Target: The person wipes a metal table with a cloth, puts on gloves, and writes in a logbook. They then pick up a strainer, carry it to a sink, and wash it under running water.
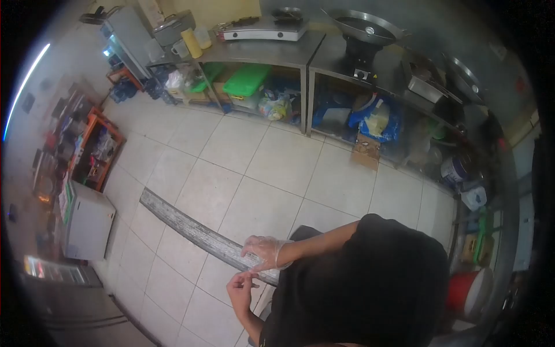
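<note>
My right hand [265, 252] wears a thin, clear plastic glove, with its cuff around the wrist. It is over a long, narrow, silver-grey strip [191, 224] that runs from my body toward the left. Just below it, my bare left hand [240, 289] has thumb and fingertips pressed together near the gloved fingers. It appears to pinch the glove, though the exact grip is too small to make out. The gloved fingers look slightly bent and apart, with nothing visible in them.
Across the tiled floor [222, 185] stands a steel counter [254, 51] with a gas stove [263, 30] and a wok [370, 28]. A green-lidded box [247, 80] is beneath. An orange shelf [95, 147] and white cabinet [89, 222] stand left. A red bucket [459, 292] is right.
</note>
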Action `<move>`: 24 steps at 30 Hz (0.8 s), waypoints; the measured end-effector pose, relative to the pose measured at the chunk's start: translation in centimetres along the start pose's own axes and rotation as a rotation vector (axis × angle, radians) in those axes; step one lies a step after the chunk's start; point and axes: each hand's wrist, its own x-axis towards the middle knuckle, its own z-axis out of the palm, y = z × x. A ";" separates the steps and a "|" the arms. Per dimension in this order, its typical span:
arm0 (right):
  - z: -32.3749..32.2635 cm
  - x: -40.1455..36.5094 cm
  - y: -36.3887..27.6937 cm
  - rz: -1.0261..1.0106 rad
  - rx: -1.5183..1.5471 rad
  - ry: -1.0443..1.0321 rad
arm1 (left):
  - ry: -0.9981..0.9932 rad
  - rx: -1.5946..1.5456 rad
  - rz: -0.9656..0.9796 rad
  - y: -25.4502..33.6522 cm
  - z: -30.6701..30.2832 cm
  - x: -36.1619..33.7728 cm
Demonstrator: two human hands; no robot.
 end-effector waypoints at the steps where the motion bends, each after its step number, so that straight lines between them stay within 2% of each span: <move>1: 1.1 0.7 -0.7 -0.001 0.030 0.027 | -0.028 0.013 0.008 0.3 -2.0 0.2; 4: 2.7 5.6 -1.6 0.048 0.160 0.064 | -0.079 0.051 -0.002 2.5 -6.8 3.5; 7: 4.0 11.0 -2.4 0.040 0.105 0.031 | -0.003 0.117 -0.036 3.4 -11.2 6.0; 12: 8.0 22.6 -3.0 -0.130 0.117 -0.030 | 0.047 0.125 -0.089 2.6 -21.4 9.9; 15: 10.2 30.7 -4.9 -0.083 0.307 -0.244 | 0.223 0.157 0.009 3.7 -27.1 10.6; 16: 10.8 33.3 -6.1 -0.084 0.275 -0.349 | 0.302 0.166 0.038 4.7 -28.4 10.6; 19: 12.9 42.2 -9.9 -0.109 0.174 -0.571 | 0.482 -0.039 -0.077 7.1 -33.2 10.1; 24: 19.0 51.2 -14.5 -0.195 0.194 -0.930 | 0.821 -0.192 -0.058 7.5 -38.4 8.4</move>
